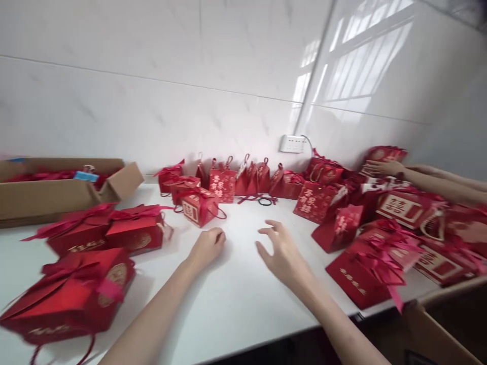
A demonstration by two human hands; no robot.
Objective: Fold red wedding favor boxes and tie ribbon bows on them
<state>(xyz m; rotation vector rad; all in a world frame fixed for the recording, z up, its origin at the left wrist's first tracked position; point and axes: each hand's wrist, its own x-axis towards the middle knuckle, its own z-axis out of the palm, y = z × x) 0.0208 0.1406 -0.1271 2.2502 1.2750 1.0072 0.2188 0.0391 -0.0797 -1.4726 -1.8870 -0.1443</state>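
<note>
My left hand (pixel 207 247) is over the white table (pixel 236 299), its fingers curled in; whatever they may hold is hidden. Just beyond it sits a small red box (pixel 200 207) with a ribbon and a pale printed panel. To the right, my right hand (pixel 279 251) has its fingers spread and holds nothing. A red bag with printed characters (pixel 222 186) stands farther back, near the wall. Close to my right hand, on its right side, is a dark red gift bag (pixel 338 229). A dark ring (pixel 265 201) lies beyond both hands.
Larger red ribboned boxes (pixel 76 291) stand at left, before an open cardboard box (pixel 41 197). Many red packages (pixel 403 208) crowd the right side, where another person's hand (pixel 386 168) touches one. A socket strip (pixel 292 144) is on the wall. Another carton (pixel 445 332) is at lower right.
</note>
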